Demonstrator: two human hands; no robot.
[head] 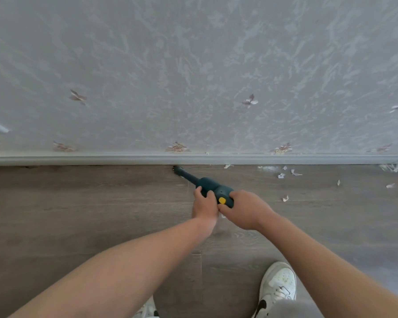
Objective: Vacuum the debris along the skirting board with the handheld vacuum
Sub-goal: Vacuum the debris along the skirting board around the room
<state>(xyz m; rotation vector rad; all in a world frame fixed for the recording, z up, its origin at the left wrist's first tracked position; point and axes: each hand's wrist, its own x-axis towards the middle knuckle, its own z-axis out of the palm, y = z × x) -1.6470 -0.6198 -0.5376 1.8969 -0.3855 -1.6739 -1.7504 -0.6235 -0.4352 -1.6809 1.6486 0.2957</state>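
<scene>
A dark teal handheld vacuum (213,185) with a yellow button points up and left. Its black brush nozzle (177,169) touches the floor right at the grey skirting board (101,159). My left hand (205,204) grips the left side of the vacuum body. My right hand (245,208) grips the rear handle, thumb beside the yellow button. White paper scraps (282,175) lie on the floor to the right of the nozzle, close to the skirting board, with a fluffy clump (391,167) further right.
Dark wood-look floor (78,214) runs below the patterned grey wallpaper (193,76). More scraps (285,199) lie a bit away from the wall. A white sneaker (278,285) stands at the bottom right; another shoe tip (147,309) shows at the bottom centre.
</scene>
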